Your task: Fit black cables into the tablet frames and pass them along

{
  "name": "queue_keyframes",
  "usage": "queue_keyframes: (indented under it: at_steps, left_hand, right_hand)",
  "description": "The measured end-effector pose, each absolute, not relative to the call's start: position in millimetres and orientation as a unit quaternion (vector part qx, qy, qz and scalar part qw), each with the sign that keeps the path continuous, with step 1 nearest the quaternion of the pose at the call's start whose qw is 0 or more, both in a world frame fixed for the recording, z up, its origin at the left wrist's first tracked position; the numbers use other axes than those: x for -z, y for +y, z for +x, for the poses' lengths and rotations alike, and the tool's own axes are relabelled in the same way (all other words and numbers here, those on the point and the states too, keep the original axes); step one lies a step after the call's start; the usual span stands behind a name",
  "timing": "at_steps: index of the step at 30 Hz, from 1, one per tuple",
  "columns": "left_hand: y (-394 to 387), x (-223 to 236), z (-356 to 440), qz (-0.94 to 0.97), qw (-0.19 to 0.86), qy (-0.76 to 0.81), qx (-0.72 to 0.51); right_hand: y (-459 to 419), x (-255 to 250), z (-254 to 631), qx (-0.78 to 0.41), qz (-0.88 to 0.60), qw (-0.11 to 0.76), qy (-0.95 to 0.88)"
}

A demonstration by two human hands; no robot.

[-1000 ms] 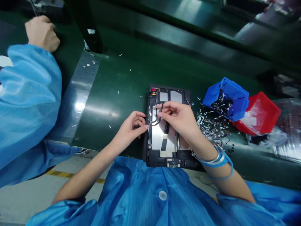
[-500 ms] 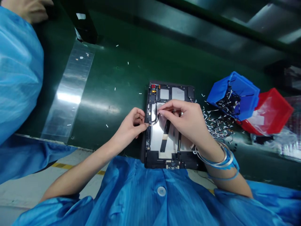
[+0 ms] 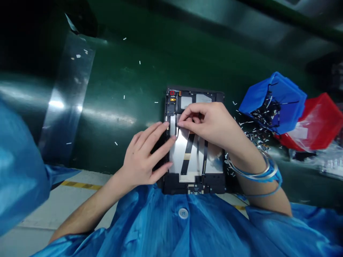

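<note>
An opened tablet [image 3: 193, 180] lies on the green belt [image 3: 120, 89] in front of me, its silver inner plate and black flat cables showing. My left hand [image 3: 146, 155] rests on the tablet's left edge with its fingers stretched out flat. My right hand [image 3: 211, 123] is pinched over the upper left of the plate, thumb and forefinger closed on a thin black cable [image 3: 177, 132]. A coiled blue wrist strap [image 3: 257, 171] circles my right wrist.
A blue bin [image 3: 278, 96] holding small dark parts and a red bin [image 3: 318, 123] stand to the right, with several small white bits scattered beside them. A clear plastic strip [image 3: 69, 89] lies on the belt at left. A co-worker's blue sleeve [image 3: 18, 171] fills the left edge.
My left hand has opened from a pinch and now lies flat on the tablet's left edge. My right hand has moved slightly up. The view has shifted; the co-worker's hand is gone.
</note>
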State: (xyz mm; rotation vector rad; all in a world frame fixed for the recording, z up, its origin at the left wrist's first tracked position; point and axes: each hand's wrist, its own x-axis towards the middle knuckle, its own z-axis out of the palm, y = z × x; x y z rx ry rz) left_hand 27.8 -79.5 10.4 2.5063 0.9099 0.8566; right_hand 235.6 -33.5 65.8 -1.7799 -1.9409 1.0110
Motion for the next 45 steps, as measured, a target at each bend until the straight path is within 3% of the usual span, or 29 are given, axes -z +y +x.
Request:
queue_keyframes:
  at_steps: [18,26,31,35,39,45]
  left_hand:
    - [-76,-5,27,0.909,0.152,0.29,-0.257]
    - [-67,-10,27,0.918,0.203,0.239,-0.241]
    - [-65,-9,27,0.925,0.174,0.237,-0.242]
    - [-66,-7,27,0.928,0.154,0.232,-0.247]
    - [-66,-5,28,0.914,0.214,0.242,-0.246]
    - [-71,-8,24,0.883,0.264,0.254,-0.292]
  right_hand:
    - [-19,-65,234,-0.34,-0.6,0.108,-0.716]
    - [-28,-62,230,-0.3,-0.612,0.101,-0.725]
    - [-51,-65,239,-0.176,-0.601,0.16,-0.763]
    - [-75,-61,248,-0.06,-0.54,0.102,-0.833]
    - [-80,-49,246,-0.013,-0.501,0.054,-0.864]
    - [-72,-54,245,-0.014,-0.557,0.097,-0.825]
